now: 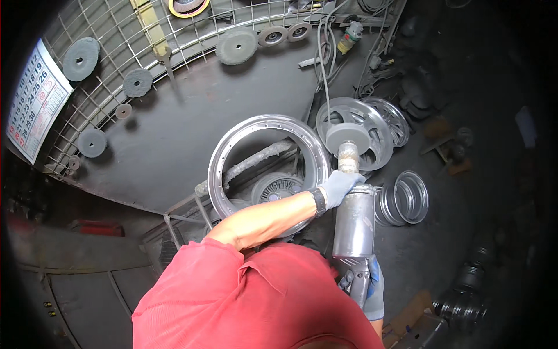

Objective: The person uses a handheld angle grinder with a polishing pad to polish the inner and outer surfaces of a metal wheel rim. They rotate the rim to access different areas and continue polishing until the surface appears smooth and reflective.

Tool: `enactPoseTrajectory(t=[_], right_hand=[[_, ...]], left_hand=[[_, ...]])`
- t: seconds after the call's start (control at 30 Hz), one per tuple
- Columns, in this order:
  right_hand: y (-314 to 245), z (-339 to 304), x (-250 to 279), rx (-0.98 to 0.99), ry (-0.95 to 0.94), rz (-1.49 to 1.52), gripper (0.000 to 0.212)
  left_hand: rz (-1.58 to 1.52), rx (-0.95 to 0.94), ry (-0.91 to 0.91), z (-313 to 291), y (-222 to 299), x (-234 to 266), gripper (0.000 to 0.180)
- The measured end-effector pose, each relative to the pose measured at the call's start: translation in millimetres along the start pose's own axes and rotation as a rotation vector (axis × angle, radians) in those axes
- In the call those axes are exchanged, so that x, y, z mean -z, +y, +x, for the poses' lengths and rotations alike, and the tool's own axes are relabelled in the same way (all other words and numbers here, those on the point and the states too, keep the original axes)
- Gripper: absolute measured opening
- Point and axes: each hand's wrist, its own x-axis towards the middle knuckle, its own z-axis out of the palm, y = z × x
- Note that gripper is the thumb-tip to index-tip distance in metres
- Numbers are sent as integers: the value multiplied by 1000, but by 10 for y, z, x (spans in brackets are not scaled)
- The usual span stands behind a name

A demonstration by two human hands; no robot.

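I hold a large silver angle grinder (355,224) with both hands. My left hand (339,187), in a grey glove, is wrapped round its front neck. My right hand (375,288), in a blue and grey glove, grips the rear handle; some of its fingers are hidden. A round pale grey disc (347,137) is on the front end of the grinder. It overlaps a silver wheel (382,127) in the view; I cannot tell whether they touch. Left of the grinder, a large bare wheel rim (268,121) leans on a metal frame (203,210).
Several abrasive discs (236,46) hang on a wire grid (115,35) along the wall, beside a calendar (39,102). Loose barrel rims (411,198) lie right of the grinder. Cables (323,64) hang at the back. A cardboard box (410,314) sits at lower right.
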Motion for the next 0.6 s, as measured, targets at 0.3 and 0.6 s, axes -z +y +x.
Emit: enactPoseTrajectory(t=[0.3, 0.6], right_hand=[[-147, 109, -233, -44, -25, -45, 55], [-560, 311, -781, 92, -80, -483, 53]], left_hand=[[-215, 78, 56, 87, 133, 168, 31], [-638, 76, 198, -295, 938, 588, 22]])
